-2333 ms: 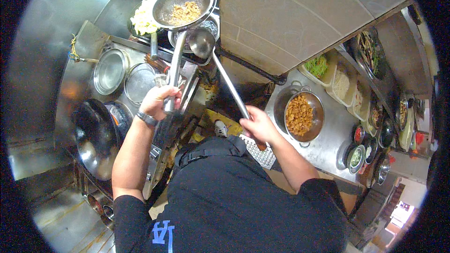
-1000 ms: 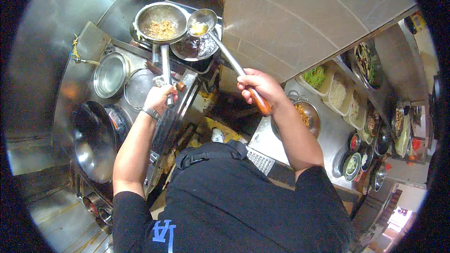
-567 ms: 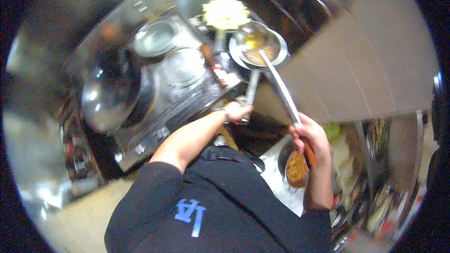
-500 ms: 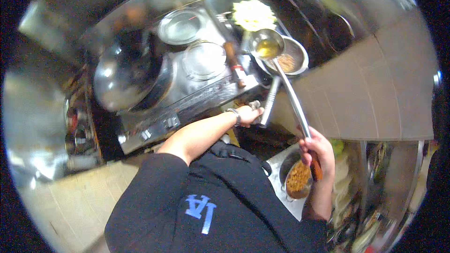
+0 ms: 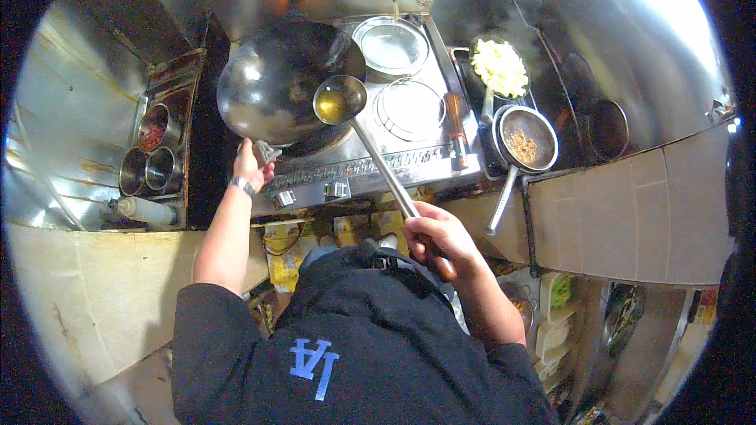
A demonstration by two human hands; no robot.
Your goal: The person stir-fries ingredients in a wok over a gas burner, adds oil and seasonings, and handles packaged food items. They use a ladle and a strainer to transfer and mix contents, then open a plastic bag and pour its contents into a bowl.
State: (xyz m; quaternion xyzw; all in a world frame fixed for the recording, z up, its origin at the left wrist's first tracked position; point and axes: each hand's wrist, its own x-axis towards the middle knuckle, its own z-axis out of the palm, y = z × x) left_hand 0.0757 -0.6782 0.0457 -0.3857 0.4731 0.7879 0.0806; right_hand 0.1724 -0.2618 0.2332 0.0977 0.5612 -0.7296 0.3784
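My right hand (image 5: 442,238) is wrapped round the wooden grip of a long steel ladle (image 5: 386,167). The ladle's bowl hangs over the right side of a large dark wok (image 5: 260,83) and holds some yellow liquid that looks like oil. With a folded grey cloth (image 5: 268,151) in its fingers, my left hand (image 5: 249,164) is at the near edge of the wok. Whether it also grips the wok's handle under the cloth is hidden. The wok rests tilted on the stove and looks bare inside, with a sheen on its surface.
Right of the wok are a round water basin (image 5: 391,46), a wire ring (image 5: 411,109) and a wooden-handled brush (image 5: 455,127). Farther right stand a strainer (image 5: 543,122) with brown bits and a pan (image 5: 501,68) of pale chopped vegetables. Metal pots (image 5: 161,169) sit at left.
My left hand has moved left from the strainer's handle to the wok's near edge. The ladle has swung left from above the strainer to over the wok, still in my right hand.
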